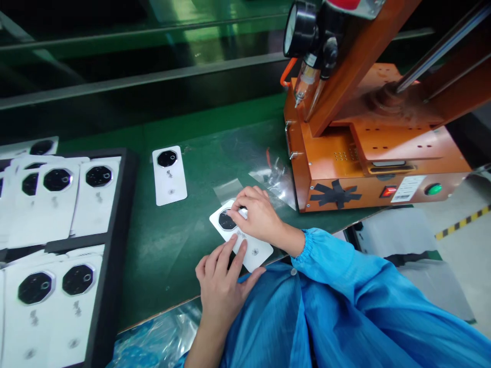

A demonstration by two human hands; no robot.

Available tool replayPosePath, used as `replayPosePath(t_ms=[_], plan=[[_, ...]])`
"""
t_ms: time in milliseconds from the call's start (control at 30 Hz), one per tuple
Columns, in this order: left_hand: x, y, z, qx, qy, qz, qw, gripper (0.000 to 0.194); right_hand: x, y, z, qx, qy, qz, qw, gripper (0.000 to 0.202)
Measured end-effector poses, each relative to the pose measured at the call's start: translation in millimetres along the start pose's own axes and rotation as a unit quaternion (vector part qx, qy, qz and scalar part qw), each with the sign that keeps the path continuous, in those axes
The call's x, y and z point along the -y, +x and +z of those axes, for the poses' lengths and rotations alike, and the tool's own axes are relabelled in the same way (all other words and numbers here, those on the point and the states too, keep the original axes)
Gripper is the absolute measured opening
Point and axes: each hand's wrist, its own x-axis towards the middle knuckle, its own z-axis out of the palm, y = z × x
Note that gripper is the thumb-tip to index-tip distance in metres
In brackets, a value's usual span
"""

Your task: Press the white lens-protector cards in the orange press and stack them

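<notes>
A white phone back cover (249, 254) with a black octagonal camera area lies tilted on the green table. My left hand (222, 278) rests its spread fingertips on the cover's lower part. Over the camera area, my right hand (259, 214) has thumb and forefinger pinched together at the black octagon; anything between them is too small to make out. Further left, a second white phone back cover (169, 179) lies flat on its own, camera end away from me.
A black tray (125, 204) at the left holds several similar covers in stacks. To the right stands an orange press machine (368, 168) with a pressure gauge (301, 29). Clear film pieces (276, 181) lie beside it. The table's front edge runs close to my body.
</notes>
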Motion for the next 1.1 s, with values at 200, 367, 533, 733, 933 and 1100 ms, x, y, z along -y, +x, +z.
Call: replayPosePath(t_ms=[200, 367, 533, 733, 933, 1100], plan=[[-2.9, 3.0, -3.6, -0.006, -0.011, 0.002, 1.000, 0.056, -10.1, -3.3, 3.1, -0.019, 0.003, -0.030, 0.999, 0.010], [-1.4, 8.3, -11.2, -0.007, -0.022, 0.028, 0.999, 0.048, 0.7, -29.0, -30.8, -0.023, -0.007, -0.105, 0.994, 0.032], [5.0, 18.1, -21.7, -0.049, -0.042, 0.099, 0.993, 0.032, 25.4, -74.1, -81.9, 0.185, -0.061, -0.244, 0.950, 0.049], [19.5, 28.5, -26.8, -0.083, -0.021, 0.159, 0.983, 0.027, 30.6, -92.1, -63.5, 0.093, -0.200, -0.302, 0.928, 0.021], [33.4, 19.9, -22.1, -0.074, -0.063, 0.084, 0.992, 0.053, 9.9, -92.7, -63.9, -0.077, -0.189, -0.330, 0.922, 0.022], [34.8, 18.5, -16.9, -0.068, -0.125, 0.008, 0.990, 0.045, -18.0, -115.0, -91.8, -0.251, -0.079, -0.291, 0.920, 0.027]])
